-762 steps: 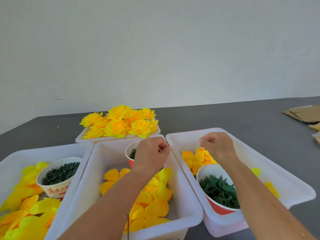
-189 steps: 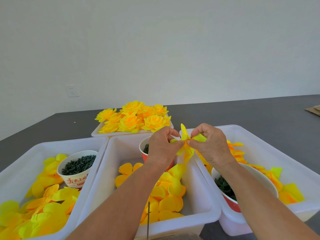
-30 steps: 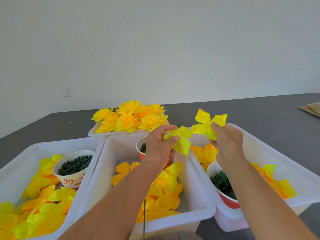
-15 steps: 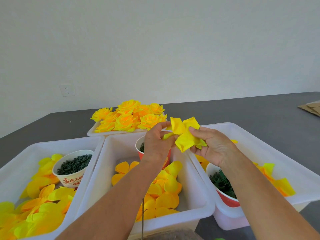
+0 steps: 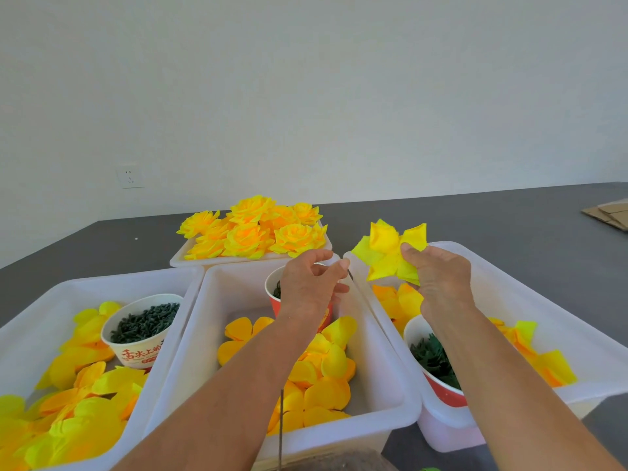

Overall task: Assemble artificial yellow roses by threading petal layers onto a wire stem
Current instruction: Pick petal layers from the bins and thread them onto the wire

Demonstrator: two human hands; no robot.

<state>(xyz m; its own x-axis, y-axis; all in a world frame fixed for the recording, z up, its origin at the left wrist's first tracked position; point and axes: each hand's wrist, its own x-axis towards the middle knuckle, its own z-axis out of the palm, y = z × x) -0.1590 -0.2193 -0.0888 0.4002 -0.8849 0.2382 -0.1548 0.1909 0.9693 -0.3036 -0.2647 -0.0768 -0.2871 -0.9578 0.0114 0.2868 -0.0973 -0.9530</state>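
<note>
- While both hands hang above the bins, the right hand (image 5: 438,280) pinches a bright yellow petal cluster (image 5: 390,254) between thumb and curled fingers, holding it up over the near-left corner of the right-hand bin (image 5: 557,321).
- The left hand (image 5: 311,283) hovers over the middle bin (image 5: 384,379), thumb and forefinger drawn close together; something thin and dark shows at the fingertips, but I cannot tell whether it is gripped.
- A thin wire stem (image 5: 281,426) rises at the bottom of the view, in front of the middle bin's near wall; its upper run is hidden behind the left forearm.
- Three white bins sit side by side on the grey tabletop (image 5: 509,219); the left bin (image 5: 40,321) completes the row.
- Each bin holds loose yellow and orange petal layers (image 5: 316,379) and one paper cup, so three cups in all.
- The cup in the left bin (image 5: 141,331) is white with red characters and full of small dark pieces.
- The red cup in the middle bin (image 5: 275,294) is mostly hidden behind the left hand.
- The red cup in the right bin (image 5: 438,368) holds dark green pieces.
- One shallow white tray (image 5: 180,261) behind the bins carries a heap of finished yellow roses (image 5: 255,232), roughly eight; I cannot count them exactly.
- Flattened cardboard (image 5: 608,215) lies at the far right edge, and one wall socket (image 5: 130,176) is on the white wall.
</note>
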